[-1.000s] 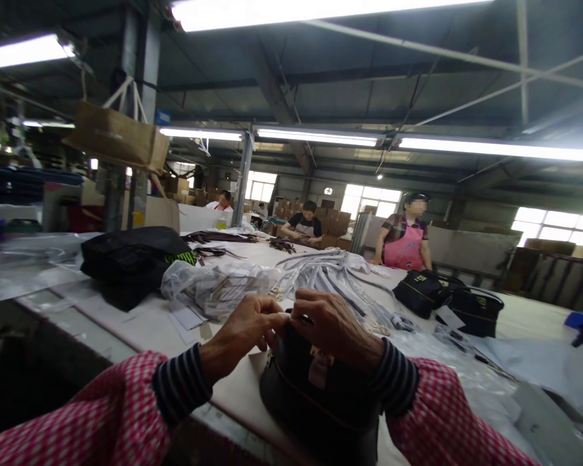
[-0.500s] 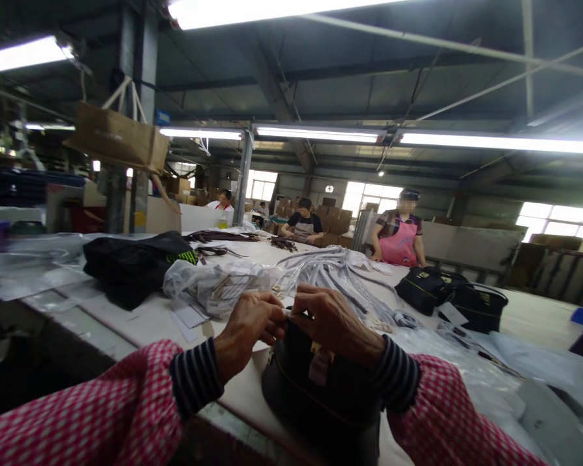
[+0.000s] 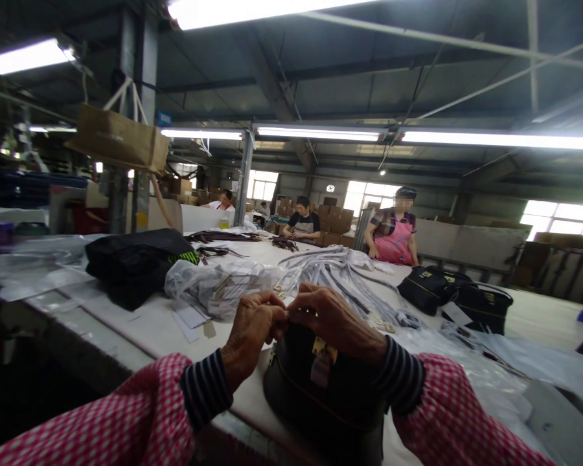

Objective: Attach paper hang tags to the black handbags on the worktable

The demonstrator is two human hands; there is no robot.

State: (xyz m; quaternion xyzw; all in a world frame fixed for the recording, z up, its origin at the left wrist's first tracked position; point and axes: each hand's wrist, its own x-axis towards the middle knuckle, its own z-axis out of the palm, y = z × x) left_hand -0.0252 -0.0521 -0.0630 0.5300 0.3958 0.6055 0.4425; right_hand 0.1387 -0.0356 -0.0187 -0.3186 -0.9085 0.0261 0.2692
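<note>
A black handbag (image 3: pixel 325 401) with a gold clasp (image 3: pixel 324 349) stands at the table's near edge, in front of me. Over its top left corner, my left hand (image 3: pixel 257 327) and my right hand (image 3: pixel 333 317) meet, thumbs and fingers pinched together. Whatever sits between the fingertips is tiny and pale, and I cannot make out its kind. The right hand's palm side hangs over the bag's upper part and hides some of it. A clear film covers the clasp's lower tab.
Behind my hands lie wrapped grey straps (image 3: pixel 335 265) and a clear plastic bag (image 3: pixel 218 285) of parts. A black cloth bag (image 3: pixel 136 265) rests left, more black handbags (image 3: pixel 457 294) right. Two people work across the white table (image 3: pixel 544 317); one wears a pink apron (image 3: pixel 393 243).
My left hand has turned slightly, its fingers curling closer to the right hand's fingertips. The handbag stays almost in place. The person in pink has shifted a little left.
</note>
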